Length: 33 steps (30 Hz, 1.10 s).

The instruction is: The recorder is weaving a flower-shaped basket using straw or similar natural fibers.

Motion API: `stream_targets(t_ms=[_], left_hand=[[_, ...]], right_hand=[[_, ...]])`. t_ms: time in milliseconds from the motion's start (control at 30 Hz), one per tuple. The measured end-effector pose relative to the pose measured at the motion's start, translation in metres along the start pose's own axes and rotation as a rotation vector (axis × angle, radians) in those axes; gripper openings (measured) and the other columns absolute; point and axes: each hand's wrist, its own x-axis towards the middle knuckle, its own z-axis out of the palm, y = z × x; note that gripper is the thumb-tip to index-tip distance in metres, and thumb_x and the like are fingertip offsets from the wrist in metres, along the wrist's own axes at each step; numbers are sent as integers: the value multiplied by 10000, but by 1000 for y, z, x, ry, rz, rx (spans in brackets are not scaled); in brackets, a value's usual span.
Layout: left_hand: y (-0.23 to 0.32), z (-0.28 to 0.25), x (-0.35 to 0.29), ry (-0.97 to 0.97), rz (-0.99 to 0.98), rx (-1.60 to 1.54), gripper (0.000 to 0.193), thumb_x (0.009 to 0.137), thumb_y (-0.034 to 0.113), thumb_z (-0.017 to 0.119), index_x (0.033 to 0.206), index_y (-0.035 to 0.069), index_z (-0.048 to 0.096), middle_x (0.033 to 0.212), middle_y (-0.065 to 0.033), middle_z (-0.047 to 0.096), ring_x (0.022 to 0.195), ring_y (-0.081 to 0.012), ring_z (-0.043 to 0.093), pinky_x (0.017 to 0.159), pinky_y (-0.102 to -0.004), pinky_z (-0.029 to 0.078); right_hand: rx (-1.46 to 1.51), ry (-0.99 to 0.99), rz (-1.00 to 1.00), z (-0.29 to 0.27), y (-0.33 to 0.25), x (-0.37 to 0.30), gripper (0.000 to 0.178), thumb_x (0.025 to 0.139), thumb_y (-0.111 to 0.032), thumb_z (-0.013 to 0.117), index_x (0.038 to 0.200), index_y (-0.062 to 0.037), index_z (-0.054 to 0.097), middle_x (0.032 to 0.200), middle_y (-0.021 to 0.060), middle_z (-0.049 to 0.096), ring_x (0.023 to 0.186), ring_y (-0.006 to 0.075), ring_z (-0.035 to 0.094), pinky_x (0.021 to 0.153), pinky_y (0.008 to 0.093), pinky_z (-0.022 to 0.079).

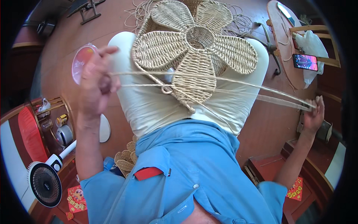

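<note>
Above the reddish-brown floor [56, 74], we are resting a woven flower [195, 67], likely light, stiff and best steadied at its central ring [200, 31], on our lap [145, 108], while our blurred left hand [93, 80] and our right hand [314, 115] are holding seemingly supple cord [266, 89] taut between them.

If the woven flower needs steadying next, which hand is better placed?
Probably the left hand: though blurred, it looks closer to the woven flower. The right hand is farther out to the side, holding the cord.
</note>
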Motion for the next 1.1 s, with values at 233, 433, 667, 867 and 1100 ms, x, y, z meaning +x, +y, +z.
stream_targets(t_ms=[233, 433, 667, 867, 1100], left_hand=[[5, -4, -14, 7, 39, 37, 383, 1145, 241, 681, 1427, -15, 642, 668, 134, 393, 533, 16, 293, 538, -206, 375], [21, 32, -14, -92, 77, 146, 399, 1128, 225, 688, 1442, -17, 642, 700, 102, 495, 569, 3, 395, 566, -201, 401], [-7, 59, 0, -232, 53, 238, 381, 1099, 237, 721, 1399, 3, 686, 765, 86, 581, 621, -6, 504, 581, -205, 424], [-7, -38, 25, 220, 20, -83, 309, 1113, 258, 737, 1327, 36, 718, 684, 117, 472, 540, 1, 399, 529, -218, 410], [7, -215, 27, 456, 196, -75, 258, 1070, 190, 791, 1290, 67, 734, 644, 118, 380, 505, -10, 223, 466, -244, 161]], right_hand=[[173, -246, 116, -50, -2, 36, 274, 1166, -211, 625, 931, -90, 550, 625, -50, 324, 580, 100, 344, 834, 328, 485], [-331, -221, -293, -101, -14, 87, 155, 1160, -150, 616, 1026, -75, 642, 705, -28, 487, 596, 71, 409, 492, 249, 326], [-929, 391, -617, -362, -115, 204, 412, 1065, -117, 722, 1475, -162, 733, 1130, 85, 740, 986, 233, 730, 750, 403, 628], [-514, 991, -363, -496, -159, 190, 521, 884, -448, 941, 929, 41, 767, 938, 109, 775, 705, 267, 705, 550, 360, 526], [-931, 940, -365, -443, -109, 167, 549, 979, -499, 844, 1170, 14, 793, 1152, 126, 811, 993, 274, 755, 801, 404, 596]])
